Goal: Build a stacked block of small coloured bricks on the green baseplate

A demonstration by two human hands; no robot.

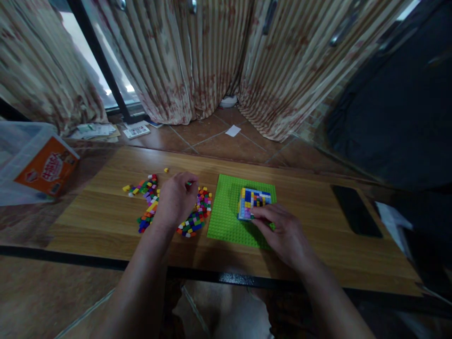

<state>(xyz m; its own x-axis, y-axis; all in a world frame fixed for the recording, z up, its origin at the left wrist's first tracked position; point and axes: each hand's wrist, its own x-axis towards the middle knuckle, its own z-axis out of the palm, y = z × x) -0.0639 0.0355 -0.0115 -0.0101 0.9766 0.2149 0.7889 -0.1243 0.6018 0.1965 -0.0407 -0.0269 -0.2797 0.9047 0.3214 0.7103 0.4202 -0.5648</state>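
Both forearms enter from the bottom edge, cut off below the elbows. The right hand (286, 233) lies palm down on the counter (106, 221), fingers loosely curled, its fingertips touching the near edge of the block build (254, 202) just beyond it; the knuckles hide whether the fingers pinch anything, so its grip cannot be told. The build, blue, white, yellow and pink, stands on the green baseplate (226, 221), which spreads under and to the left of that hand, its near right corner hidden by the hand. The left hand (178, 197) is bent over the loose brick pile (197, 219), fingers drawn together; a small green piece (189, 182) shows at the fingertips, seemingly pinched, though it is too small to be sure. Bricks spread on both sides of this hand, some hidden beneath it. Well to the right of the right hand lies a dark phone (356, 209). Far left, an orange box (45, 172) sits in a clear bag. Beyond the counter hang striped curtains (212, 61).
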